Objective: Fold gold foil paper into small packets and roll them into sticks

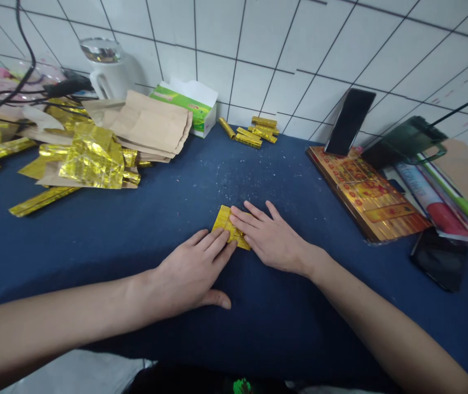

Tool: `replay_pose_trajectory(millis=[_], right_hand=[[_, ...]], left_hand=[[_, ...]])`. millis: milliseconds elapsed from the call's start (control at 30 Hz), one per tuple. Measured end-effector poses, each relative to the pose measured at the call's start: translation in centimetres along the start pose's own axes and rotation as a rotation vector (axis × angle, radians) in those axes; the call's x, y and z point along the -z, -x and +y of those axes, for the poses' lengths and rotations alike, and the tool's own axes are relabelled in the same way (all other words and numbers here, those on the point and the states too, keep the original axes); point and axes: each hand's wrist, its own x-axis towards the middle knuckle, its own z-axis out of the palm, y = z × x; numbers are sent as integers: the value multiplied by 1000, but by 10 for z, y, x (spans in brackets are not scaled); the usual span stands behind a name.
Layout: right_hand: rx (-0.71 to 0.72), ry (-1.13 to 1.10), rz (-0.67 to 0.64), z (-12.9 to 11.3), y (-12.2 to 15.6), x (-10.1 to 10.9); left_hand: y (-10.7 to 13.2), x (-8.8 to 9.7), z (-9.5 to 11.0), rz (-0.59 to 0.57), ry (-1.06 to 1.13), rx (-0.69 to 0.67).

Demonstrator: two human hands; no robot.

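White tiled wall [299, 60] runs along the far edge of the table, well past my fingertips. The table's covered w/ a dark blue cloth [94, 257]. Far left of my L hand: big heap of crinkled gold foil [92, 156] against a stack of brown paper sheets [151, 123], w/ black cables [7, 98], a white kettle [108, 68] and a tissue box [184, 106] behind. Far right of my R hand: red-and-gold printed board [365, 194], upright phone [349, 121], stack of folders [443, 191], flat black phone [439, 260]. Straight ahead of my fingertips, near the wall: small pile of gold foil sticks [256, 131], w/ fine specks [201, 175] scattered on the cloth btwn.

L hand [188, 271] and R hand [272, 238] lie nearly flat, fingers open and extended, no pinch or grip, just pressing down. Small folded gold packet [227, 227] sits btwn them, under my L fingers [217, 241] and R fingers [244, 216]. L thumb [219, 299] is out on the cloth, off the packet.

Risks: foil's springy, so lifting one hand too soon could let a fold pop open. Pressing hard w/ fingertips could crease or tear it. Sideways drag could skid it on the cloth, and specks could get caught under it.
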Motion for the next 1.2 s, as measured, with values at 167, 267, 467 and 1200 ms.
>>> replay_pose_trajectory(millis=[167,267,467,1200], right_hand=[[2,-28,54,2,2,3],[-13,-75,211,2,8,11],[72,-85,269,-12,18,15],[149,-145,395,-12,16,-3]], left_hand=[[-2,-2,-3,7,-15,-26],[-2,0,-2,17,-17,-20],[-4,1,-5,31,10,-19],[-11,6,-11,72,154,9]])
